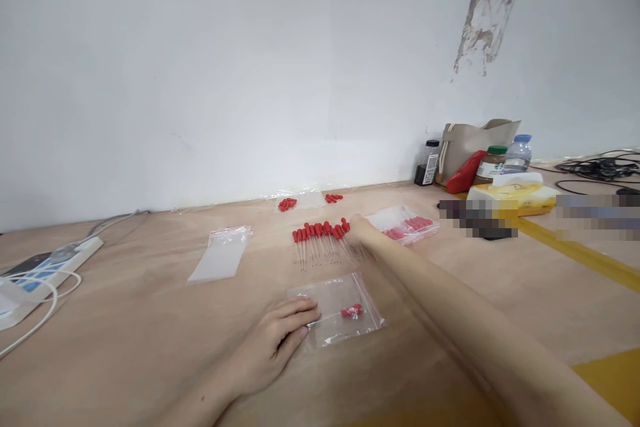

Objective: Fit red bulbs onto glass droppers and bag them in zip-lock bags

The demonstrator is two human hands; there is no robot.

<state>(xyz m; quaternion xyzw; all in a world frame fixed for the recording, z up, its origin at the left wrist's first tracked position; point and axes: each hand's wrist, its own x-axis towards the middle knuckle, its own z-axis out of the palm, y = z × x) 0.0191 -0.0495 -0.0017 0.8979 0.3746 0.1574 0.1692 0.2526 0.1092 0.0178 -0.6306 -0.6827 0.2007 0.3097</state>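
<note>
My left hand point(280, 340) rests at the near left edge of a clear zip bag point(330, 287), its fingers and thumb closed on that edge. Inside the bag lies one thin dropper-like piece with a red bulb end point(352, 311), its slim tip pointing to the fingers. Farther off, a row of similar red-ended droppers point(315, 230) lies side by side, thin ends toward me. My right hand point(356, 230) reaches to the right end of that row, beside a red end point(345, 224). Its fingers are mostly hidden, so their grip does not show.
Flat zip bags point(223, 257) lie left, and a bag of red pieces point(405, 223) lies right. Loose red pieces point(287, 203) sit near the wall. A power strip point(83, 253) with cables is far left. A tissue pack point(515, 195), jars and a grey bag point(470, 140) stand right.
</note>
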